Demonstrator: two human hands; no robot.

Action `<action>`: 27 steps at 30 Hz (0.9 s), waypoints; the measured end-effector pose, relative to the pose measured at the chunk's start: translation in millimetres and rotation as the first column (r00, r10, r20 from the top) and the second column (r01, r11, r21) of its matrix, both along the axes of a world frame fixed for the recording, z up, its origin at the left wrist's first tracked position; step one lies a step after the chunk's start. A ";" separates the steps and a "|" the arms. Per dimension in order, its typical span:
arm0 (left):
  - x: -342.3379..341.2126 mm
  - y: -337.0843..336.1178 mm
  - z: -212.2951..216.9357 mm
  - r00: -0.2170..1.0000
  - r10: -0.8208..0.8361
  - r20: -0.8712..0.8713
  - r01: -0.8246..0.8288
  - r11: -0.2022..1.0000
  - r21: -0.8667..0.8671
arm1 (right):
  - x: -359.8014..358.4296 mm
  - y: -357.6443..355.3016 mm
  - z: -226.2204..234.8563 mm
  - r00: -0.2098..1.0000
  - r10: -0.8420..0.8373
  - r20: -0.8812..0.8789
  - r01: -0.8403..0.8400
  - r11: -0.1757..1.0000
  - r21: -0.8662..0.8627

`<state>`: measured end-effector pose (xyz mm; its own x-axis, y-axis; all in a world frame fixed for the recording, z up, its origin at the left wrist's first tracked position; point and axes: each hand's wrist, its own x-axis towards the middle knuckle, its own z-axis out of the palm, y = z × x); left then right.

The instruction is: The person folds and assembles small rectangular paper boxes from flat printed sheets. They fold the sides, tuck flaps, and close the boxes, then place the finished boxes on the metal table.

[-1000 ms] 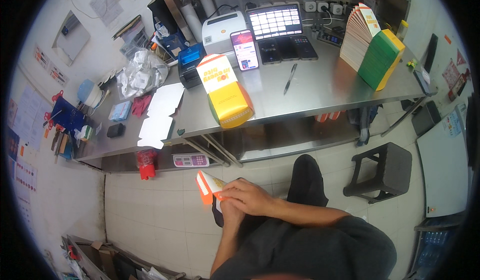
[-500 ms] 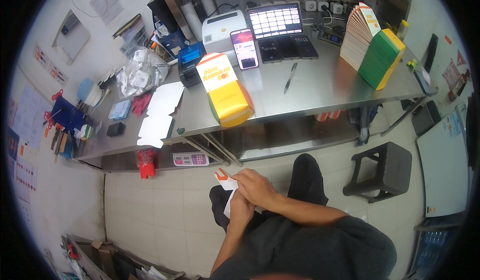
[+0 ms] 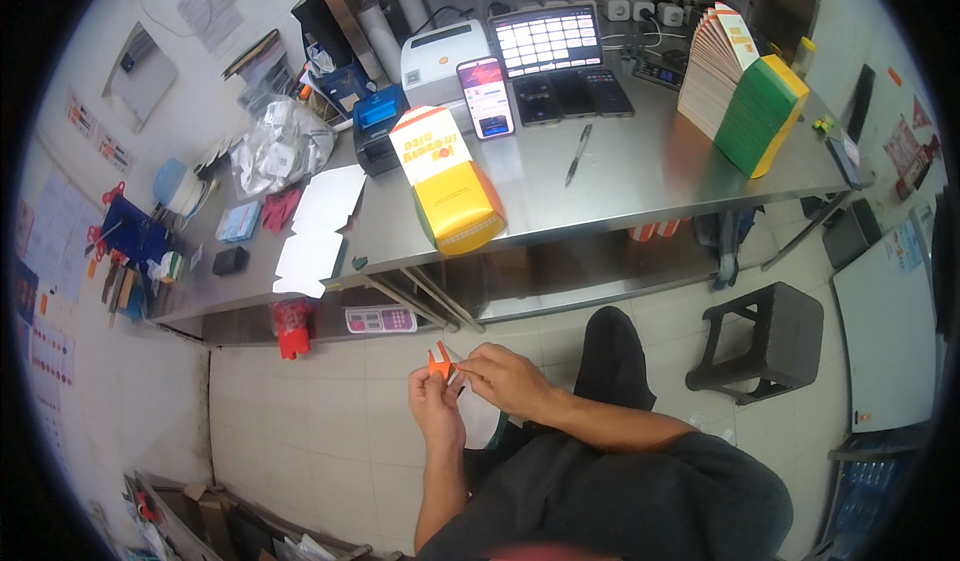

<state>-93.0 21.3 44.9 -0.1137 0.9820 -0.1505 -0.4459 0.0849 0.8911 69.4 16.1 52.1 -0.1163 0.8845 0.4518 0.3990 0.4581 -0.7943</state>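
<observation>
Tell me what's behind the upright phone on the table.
A white boxy machine shows behind the upright phone, which covers part of its right side; that part cannot be seen.

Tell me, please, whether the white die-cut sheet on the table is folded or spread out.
Spread out: the white die-cut sheet lies on the metal table with panels and notched edges showing.

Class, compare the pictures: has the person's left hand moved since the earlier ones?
Yes: the left hand has moved leftward in the view, nearer the pink-and-white keypad panel beneath the metal table.
</observation>
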 end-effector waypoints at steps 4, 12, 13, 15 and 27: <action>2.0 0.5 -0.5 1.000 0.006 0.010 -0.005 0.999 -0.041 | 2.9 -0.1 2.2 0.996 -0.019 -0.087 0.016 0.999 -0.041; 12.5 -6.0 -13.3 0.831 0.223 -0.509 -0.090 0.958 0.273 | 4.1 -1.6 10.4 0.980 -0.044 -0.195 0.028 0.996 -0.080; 12.7 -8.2 -13.7 0.825 0.213 -0.524 -0.086 0.963 0.255 | 3.0 -2.1 11.0 0.980 -0.042 -0.196 0.028 0.997 -0.072; 13.9 -11.4 -12.5 0.820 0.176 -0.544 -0.072 0.976 0.206 | 1.9 -1.8 12.3 0.979 -0.041 -0.199 0.029 0.998 -0.062; 17.1 -10.4 -2.1 0.919 0.090 -0.383 0.008 0.969 0.248 | -0.7 3.5 1.1 0.856 -0.091 -0.508 -0.111 0.929 -0.353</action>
<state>-75.9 10.9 42.8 -0.1557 0.9758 0.1532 -0.0587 -0.1640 0.9847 68.7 19.6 53.2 0.0305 0.9944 0.1016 -0.1098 0.1043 -0.9885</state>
